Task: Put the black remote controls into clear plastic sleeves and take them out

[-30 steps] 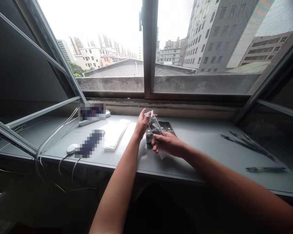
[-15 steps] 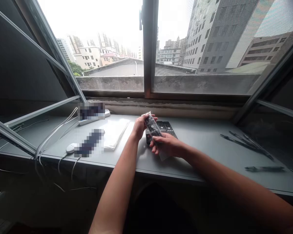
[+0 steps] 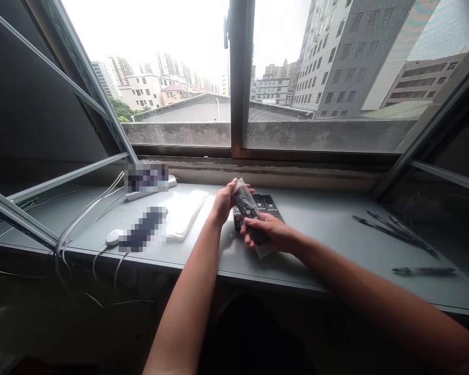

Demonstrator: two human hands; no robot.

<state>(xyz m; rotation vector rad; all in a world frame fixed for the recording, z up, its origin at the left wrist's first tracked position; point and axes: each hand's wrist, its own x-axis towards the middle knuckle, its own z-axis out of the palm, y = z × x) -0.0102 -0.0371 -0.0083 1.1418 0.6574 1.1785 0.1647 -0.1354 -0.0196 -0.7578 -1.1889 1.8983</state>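
A black remote control (image 3: pixel 248 208) sits inside a clear plastic bag, tilted above the desk. My left hand (image 3: pixel 223 202) is closed on the bag's far end, with the thumb on top. Around the near end, my right hand (image 3: pixel 269 230) grips the remote through the plastic, its thumb lying across the front. A loose bit of the bag (image 3: pixel 262 252) sticks out below that hand. Behind and under the hands, more black remotes (image 3: pixel 270 205) lie side by side on the desk, partly covered by the bagged one.
Left of my hands lies a stack of white plastic bags (image 3: pixel 185 211). A white power strip (image 3: pixel 172 180), a white charger puck (image 3: pixel 112 237) and cables are further left, with blurred-out patches. Several pens (image 3: pixel 386 227) lie on the desk (image 3: pixel 328 234) at right. Metal frames flank both sides.
The bagged remote has slid down slightly into my right hand, and its lower end now shows below the fingers. The plastic lies smoother over the buttons. Both hands stay nearly in place.
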